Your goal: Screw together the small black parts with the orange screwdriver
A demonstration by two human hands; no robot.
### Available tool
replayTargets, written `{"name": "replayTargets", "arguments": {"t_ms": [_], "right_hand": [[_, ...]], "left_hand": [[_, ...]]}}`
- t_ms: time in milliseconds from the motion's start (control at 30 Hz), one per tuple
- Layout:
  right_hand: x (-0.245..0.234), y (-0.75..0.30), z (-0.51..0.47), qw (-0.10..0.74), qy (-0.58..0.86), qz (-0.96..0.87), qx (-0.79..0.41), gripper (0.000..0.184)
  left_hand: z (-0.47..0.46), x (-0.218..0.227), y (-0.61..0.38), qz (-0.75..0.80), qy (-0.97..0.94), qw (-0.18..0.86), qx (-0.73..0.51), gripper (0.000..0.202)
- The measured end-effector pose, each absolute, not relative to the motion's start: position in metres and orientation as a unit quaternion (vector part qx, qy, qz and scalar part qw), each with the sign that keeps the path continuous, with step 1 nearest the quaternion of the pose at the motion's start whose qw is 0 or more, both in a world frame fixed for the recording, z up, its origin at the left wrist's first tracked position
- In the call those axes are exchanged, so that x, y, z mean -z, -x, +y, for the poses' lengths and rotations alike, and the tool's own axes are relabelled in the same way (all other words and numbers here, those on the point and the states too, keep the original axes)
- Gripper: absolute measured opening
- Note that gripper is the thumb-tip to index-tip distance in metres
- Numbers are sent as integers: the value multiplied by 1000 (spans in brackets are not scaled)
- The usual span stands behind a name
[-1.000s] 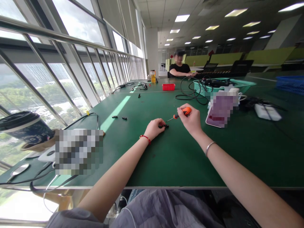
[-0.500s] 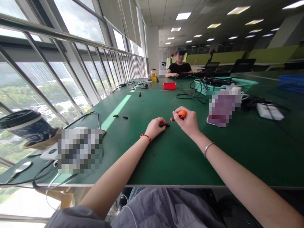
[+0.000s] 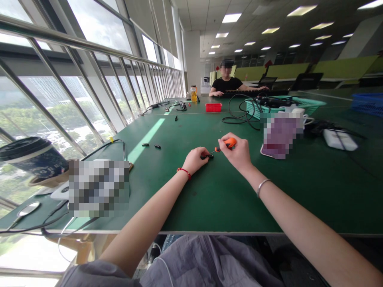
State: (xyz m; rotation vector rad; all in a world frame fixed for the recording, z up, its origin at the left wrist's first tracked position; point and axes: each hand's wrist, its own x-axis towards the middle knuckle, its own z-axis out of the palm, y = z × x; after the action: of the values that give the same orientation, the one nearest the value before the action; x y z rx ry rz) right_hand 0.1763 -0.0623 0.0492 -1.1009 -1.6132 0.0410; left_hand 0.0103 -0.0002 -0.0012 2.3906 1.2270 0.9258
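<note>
My left hand (image 3: 196,160), with a red cord at its wrist, pinches a small black part (image 3: 210,156) down at the green tabletop (image 3: 209,199). In my right hand (image 3: 240,152) is an orange and black screwdriver (image 3: 229,142), with the fingers closed round its handle. The thin shaft slants down to the left, and its tip is at or close to the black part; I cannot tell whether they touch. Two more small black parts, one (image 3: 145,144) beside another (image 3: 157,146), lie to the left of my hands. A further black piece (image 3: 176,118) is farther back.
At the right are a phone (image 3: 278,137), a teal basket (image 3: 314,104) of cables and a white adapter (image 3: 340,139). A red box (image 3: 213,107) stands farther back, near a seated person (image 3: 226,84). A lidded cup (image 3: 37,157) and cables are on the left.
Both my hands, the screwdriver and the black part stay almost where they were. Across the table, the person's arm now stretches out toward the basket side.
</note>
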Motion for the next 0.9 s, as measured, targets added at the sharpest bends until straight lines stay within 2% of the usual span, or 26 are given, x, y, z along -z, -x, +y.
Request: {"name": "replayTargets", "arguments": {"t_ms": [900], "right_hand": [[-46,-176,-63,538,449,-713,19,24]], "left_hand": [[-4,-2,-12,427,-835,138,-318,11]]}}
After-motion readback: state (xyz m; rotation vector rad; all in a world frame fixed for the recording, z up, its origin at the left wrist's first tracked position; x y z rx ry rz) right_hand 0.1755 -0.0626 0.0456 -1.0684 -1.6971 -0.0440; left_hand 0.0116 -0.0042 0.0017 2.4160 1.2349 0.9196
